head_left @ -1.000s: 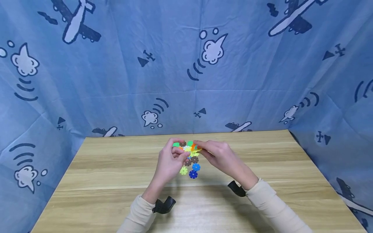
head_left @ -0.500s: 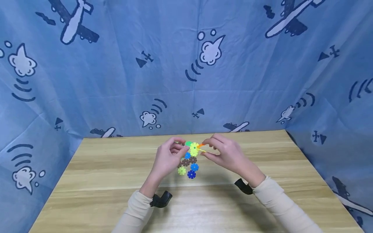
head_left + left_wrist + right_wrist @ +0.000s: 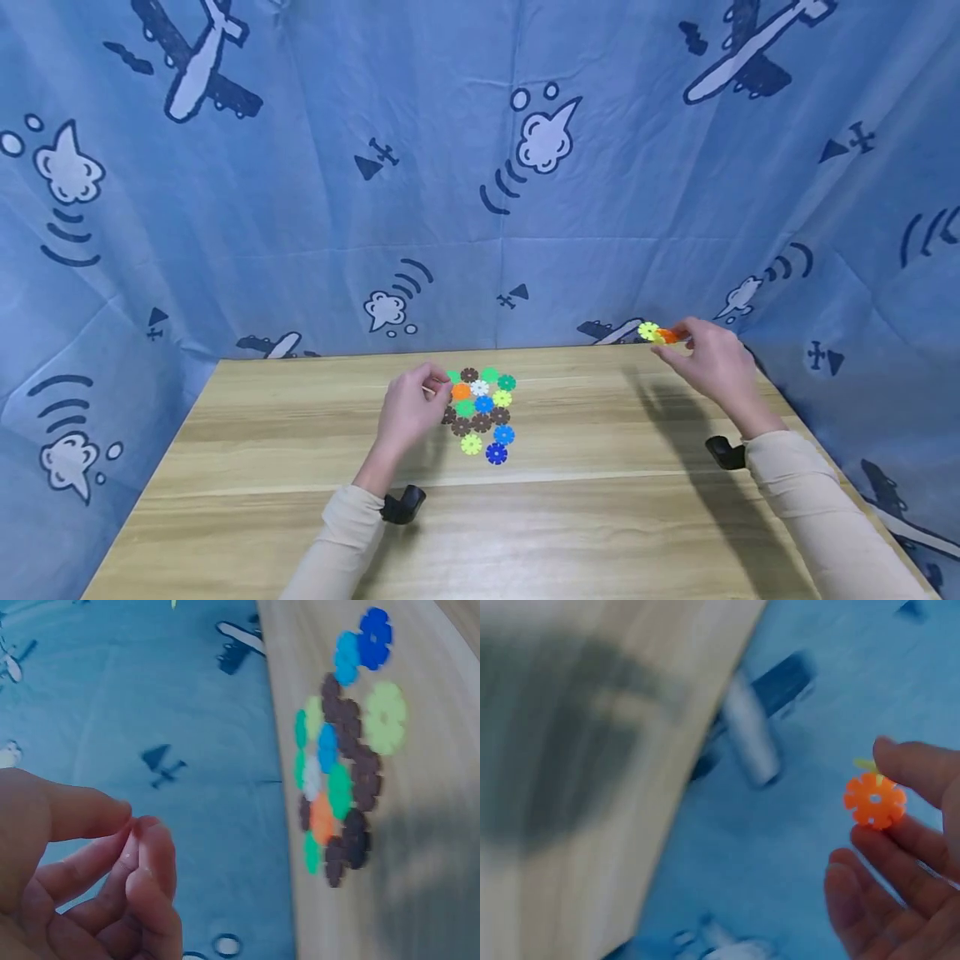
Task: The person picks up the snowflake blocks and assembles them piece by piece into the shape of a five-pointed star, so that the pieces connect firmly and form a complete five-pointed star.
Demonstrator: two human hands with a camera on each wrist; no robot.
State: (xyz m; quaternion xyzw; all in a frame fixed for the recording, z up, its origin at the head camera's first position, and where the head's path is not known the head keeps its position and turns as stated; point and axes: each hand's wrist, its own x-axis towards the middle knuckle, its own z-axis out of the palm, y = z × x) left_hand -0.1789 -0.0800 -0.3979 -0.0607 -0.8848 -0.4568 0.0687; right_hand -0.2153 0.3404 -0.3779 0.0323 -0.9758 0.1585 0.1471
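My right hand [image 3: 718,362] pinches a small cluster of joined snowflake discs between thumb and fingers, raised above the far right of the table. In the head view a yellow disc [image 3: 648,332] leads the cluster; an orange disc [image 3: 874,799] faces the right wrist camera, with a yellow edge [image 3: 865,763] behind it. My left hand [image 3: 408,408] hovers at the left side of the loose discs, its thumb tip meeting the fingertips. Nothing shows between those fingertips [image 3: 150,825] in the left wrist view.
Loose notched discs lie grouped on the wooden table [image 3: 300,533]: brown ones [image 3: 481,423], a white one [image 3: 478,388], an orange one [image 3: 461,392], green ones [image 3: 465,408] and a dark blue one [image 3: 497,453]. A blue printed curtain [image 3: 450,183] hangs behind the table.
My right hand has carried the joined discs away to the right and upward. My left hand has let go of them and drawn slightly left, uncovering the loose discs.
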